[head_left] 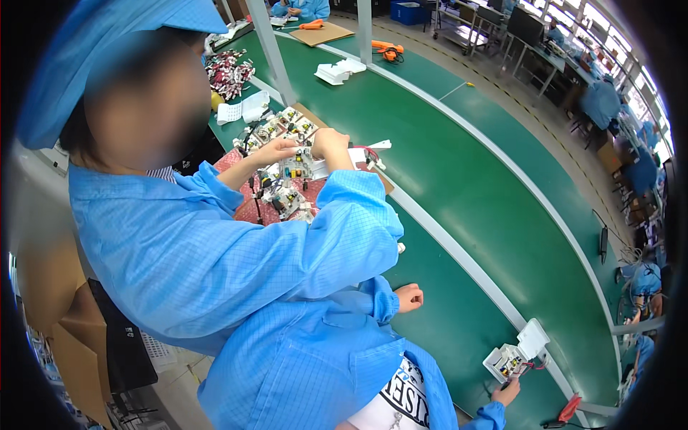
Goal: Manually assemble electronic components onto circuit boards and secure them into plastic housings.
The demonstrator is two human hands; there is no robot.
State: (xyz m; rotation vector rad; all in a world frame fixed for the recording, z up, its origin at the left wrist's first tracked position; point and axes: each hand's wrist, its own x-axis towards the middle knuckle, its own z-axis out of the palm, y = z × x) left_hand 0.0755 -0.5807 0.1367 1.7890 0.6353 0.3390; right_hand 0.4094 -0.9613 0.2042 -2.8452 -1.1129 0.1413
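Observation:
My left hand (409, 298) rests by the near side of the green bench, its fingers curled in with nothing visible in them. At the lower right my right hand (507, 392) grips the near edge of an opened white plastic case (494, 364). A circuit board (510, 364) with small yellow and dark parts sits in the case, and red and black wires come out at its right. The case's white lid (533, 338) stands hinged up on the far side, over the grey rail. What my right fingertips press on is partly hidden.
A co-worker in blue (236, 244) leans in close on my left, both hands on a circuit board (295, 166). Several boards lie there on pink bubble wrap (251, 204). Grey rails (459, 247) run along the green bench (494, 193). A red-handled tool (570, 408) lies at the lower right.

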